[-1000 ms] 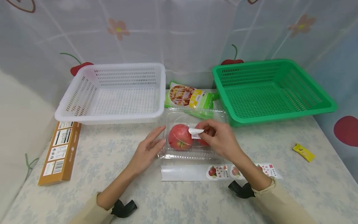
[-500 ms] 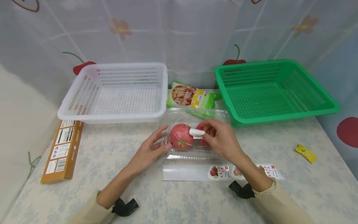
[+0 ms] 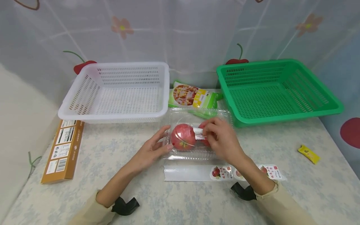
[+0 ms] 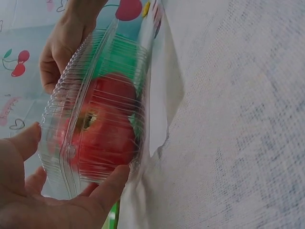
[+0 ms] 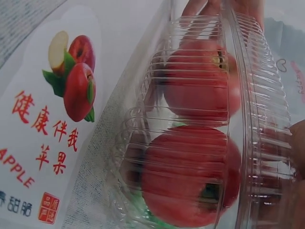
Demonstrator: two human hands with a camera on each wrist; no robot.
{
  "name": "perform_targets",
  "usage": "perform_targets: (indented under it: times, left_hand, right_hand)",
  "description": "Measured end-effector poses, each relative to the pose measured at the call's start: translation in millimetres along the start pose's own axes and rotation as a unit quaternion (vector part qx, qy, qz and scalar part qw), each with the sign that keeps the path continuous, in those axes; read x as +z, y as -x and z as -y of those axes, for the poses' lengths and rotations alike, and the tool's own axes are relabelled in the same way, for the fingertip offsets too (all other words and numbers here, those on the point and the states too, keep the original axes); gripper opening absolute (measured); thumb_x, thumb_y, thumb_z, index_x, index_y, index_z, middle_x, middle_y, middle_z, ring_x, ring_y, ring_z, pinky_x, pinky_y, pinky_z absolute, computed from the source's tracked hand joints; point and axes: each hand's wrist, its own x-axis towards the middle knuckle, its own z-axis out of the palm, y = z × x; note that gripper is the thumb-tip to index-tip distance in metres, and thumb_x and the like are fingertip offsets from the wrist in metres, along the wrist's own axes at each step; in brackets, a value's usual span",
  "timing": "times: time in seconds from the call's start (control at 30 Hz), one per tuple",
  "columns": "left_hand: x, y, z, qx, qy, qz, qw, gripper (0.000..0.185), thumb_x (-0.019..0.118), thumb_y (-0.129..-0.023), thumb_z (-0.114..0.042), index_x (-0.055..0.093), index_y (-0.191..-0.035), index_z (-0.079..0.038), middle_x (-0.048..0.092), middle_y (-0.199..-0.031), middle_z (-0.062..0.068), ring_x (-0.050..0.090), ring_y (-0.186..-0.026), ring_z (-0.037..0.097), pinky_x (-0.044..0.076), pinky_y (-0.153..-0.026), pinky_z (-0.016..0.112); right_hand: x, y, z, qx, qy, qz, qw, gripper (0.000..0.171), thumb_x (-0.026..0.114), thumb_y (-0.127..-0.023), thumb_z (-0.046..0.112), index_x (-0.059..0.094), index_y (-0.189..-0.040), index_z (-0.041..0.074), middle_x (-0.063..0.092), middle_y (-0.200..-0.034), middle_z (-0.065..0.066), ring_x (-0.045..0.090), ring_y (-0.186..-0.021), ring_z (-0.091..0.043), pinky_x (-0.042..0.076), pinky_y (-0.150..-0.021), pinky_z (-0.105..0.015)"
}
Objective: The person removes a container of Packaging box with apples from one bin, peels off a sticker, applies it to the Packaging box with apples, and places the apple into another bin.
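Two red apples (image 3: 183, 136) lie in a clear plastic clamshell box (image 3: 185, 153), its lid closed over them. My left hand (image 3: 149, 153) is at the box's left end, fingers and thumb spread, fingertips touching the plastic (image 4: 125, 171). A partly curled white sticker (image 3: 198, 133) is pinched between the thumb and fingers of my right hand (image 3: 223, 139), right over the lid between the apples. The right hand overlaps the right apple (image 5: 190, 176). In front of the box lies a sticker strip (image 3: 185, 173), with apple stickers (image 5: 78, 78) on its right part.
A white basket (image 3: 112, 117) stands at the back left, a green basket (image 3: 281, 115) at the back right. Between them, behind the box, is a green food packet (image 3: 188, 95). An orange-brown carton (image 3: 63, 153) lies left; a small yellow packet (image 3: 308, 154) lies right.
My left hand has come right, its thumb now at the box's front left corner. The sticker in my right hand has turned flatter against the lid.
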Motion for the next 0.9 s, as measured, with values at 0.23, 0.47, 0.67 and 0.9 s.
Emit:
perform_targets:
  times: [0.23,0.47,0.67,0.9]
  left_hand:
    - [-0.1,-0.3,0.1,0.001,0.006,0.012,0.9999,0.072,0.064,-0.098,-0.027,0.024,-0.157,-0.026,0.023,-0.158,0.015,0.032,-0.141,0.038,0.04,-0.104,0.051]
    - [0.2,0.2,1.0,-0.001,0.005,0.01,0.9999,0.072,0.064,-0.097,-0.028,0.024,-0.157,-0.026,0.024,-0.158,0.014,0.03,-0.141,0.04,0.037,-0.105,0.054]
    - [1.0,-0.6,2.9,-0.001,0.013,0.011,0.9999,0.073,0.065,-0.097,-0.026,0.024,-0.157,-0.026,0.025,-0.158,0.013,0.03,-0.141,0.039,0.038,-0.105,0.053]
    - [0.4,-0.3,2.2,-0.01,0.014,0.003,0.9999,0.073,0.065,-0.096,-0.028,0.025,-0.157,-0.029,0.024,-0.158,0.011,0.029,-0.142,0.039,0.036,-0.106,0.054]
  right_hand:
    - [0.9,-0.6,1.9,-0.025,0.085,0.032,0.996,0.022,0.07,-0.087,0.003,0.076,-0.109,0.006,0.053,-0.138,-0.02,0.035,-0.132,-0.042,0.035,-0.102,-0.061]
    - [3.5,-1.3,4.8,0.015,0.12,0.067,0.99,0.042,0.072,-0.091,0.03,0.068,-0.128,0.012,0.037,-0.152,-0.022,0.013,-0.144,-0.044,0.02,-0.107,-0.071]
    - [3.8,0.0,3.6,0.027,0.111,0.071,0.991,0.047,0.073,-0.089,0.029,0.065,-0.132,0.011,0.032,-0.154,-0.023,0.01,-0.145,-0.043,0.019,-0.107,-0.071]
    - [-3.8,-4.1,1.3,0.013,0.028,0.117,0.993,0.049,0.064,-0.089,0.005,0.058,-0.137,0.003,0.024,-0.157,-0.024,0.007,-0.146,-0.041,0.003,-0.111,-0.067]
